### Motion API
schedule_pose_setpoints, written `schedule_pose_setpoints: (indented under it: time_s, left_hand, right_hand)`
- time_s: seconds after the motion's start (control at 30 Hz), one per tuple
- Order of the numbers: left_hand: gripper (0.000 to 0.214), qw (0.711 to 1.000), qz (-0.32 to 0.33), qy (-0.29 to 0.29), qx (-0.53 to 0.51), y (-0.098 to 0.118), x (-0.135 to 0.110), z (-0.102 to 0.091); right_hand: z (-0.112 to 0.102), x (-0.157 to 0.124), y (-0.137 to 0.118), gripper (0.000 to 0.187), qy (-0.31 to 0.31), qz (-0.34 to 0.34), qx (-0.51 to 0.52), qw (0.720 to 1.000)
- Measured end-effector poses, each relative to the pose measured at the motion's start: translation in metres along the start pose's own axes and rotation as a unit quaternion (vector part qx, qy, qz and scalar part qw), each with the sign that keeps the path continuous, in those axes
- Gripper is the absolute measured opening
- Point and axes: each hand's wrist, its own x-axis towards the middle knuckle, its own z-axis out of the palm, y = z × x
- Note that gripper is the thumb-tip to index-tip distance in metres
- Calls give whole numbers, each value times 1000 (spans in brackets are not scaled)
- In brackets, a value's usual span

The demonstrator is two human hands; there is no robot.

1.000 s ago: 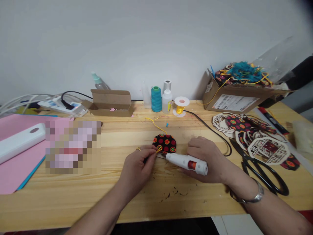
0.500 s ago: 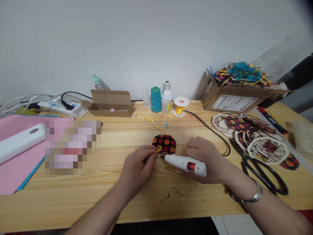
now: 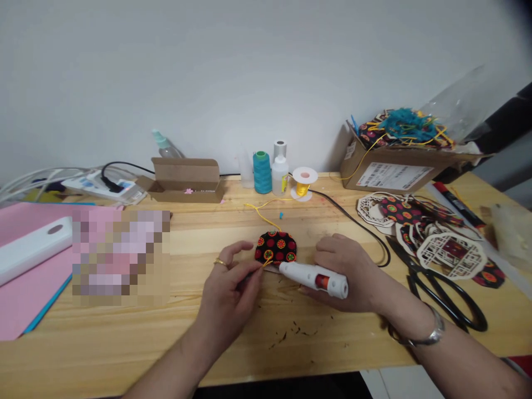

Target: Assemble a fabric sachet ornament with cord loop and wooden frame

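My left hand (image 3: 230, 288) pinches the end of a thin yellow cord (image 3: 268, 261) between thumb and forefinger, at the lower left edge of a black patterned fabric piece (image 3: 276, 247). That piece lies on the table, dotted with red and orange flower rounds, and more yellow cord runs from its top. Wrapped around a white glue gun (image 3: 311, 279), my right hand (image 3: 349, 271) points its nozzle left at the fabric piece's lower edge. The nozzle tip is hard to make out, as is whether it touches the piece.
Black scissors (image 3: 440, 288) and lattice-cut octagonal pieces (image 3: 453, 255) lie on the right, below a full cardboard box (image 3: 394, 166). Behind stand a teal thread cone (image 3: 262, 173), a white bottle (image 3: 280, 174) and a yellow cord spool (image 3: 305, 176). Pink sheets (image 3: 25, 299) lie left.
My left forefinger has lifted and spread away from the fabric piece, while the cord stays pinched. The glue gun keeps nearly the same place; the whole view has shifted slightly.
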Motion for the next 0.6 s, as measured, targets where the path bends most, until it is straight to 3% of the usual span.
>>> schedule_pose_setpoints:
  time_s: [0.27,0.6]
  left_hand:
    - [19,969,80,-38,233,6,-16,7]
    - [22,949,80,-36,302,9,-15,9]
  right_hand:
    - [-1,-1,0,36,-5,-7,1,1000]
    - [-2,-1,0,36,-17,-11,1,1000]
